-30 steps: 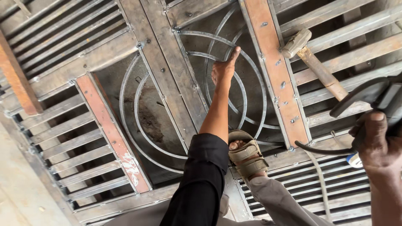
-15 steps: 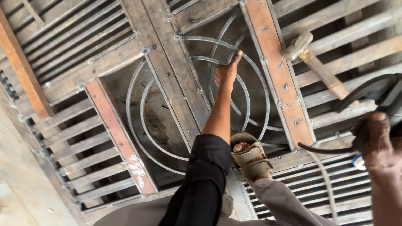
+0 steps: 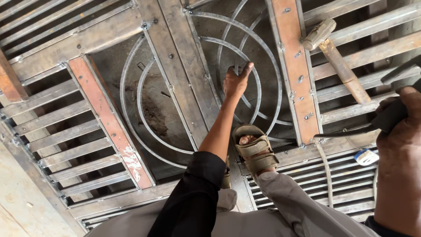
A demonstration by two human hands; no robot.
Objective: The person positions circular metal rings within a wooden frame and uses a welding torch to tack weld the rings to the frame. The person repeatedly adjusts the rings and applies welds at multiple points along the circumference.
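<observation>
Two hands on the job over a steel gate frame lying flat.

Left hand [image 3: 237, 81] reached out at full stretch, fingers curled around a curved steel ring [image 3: 258, 94] in the middle panel of the gate [image 3: 175, 48], thumb pointing up. Right hand [image 3: 401, 127] sat at the right edge, closed around a dark tool handle [image 3: 392, 115] with a thin rod running from it. One sandalled foot [image 3: 254, 147] was planted on the frame just below the ring. Resting on the slats, well apart from both hands, lay a hammer [image 3: 335, 57].
</observation>
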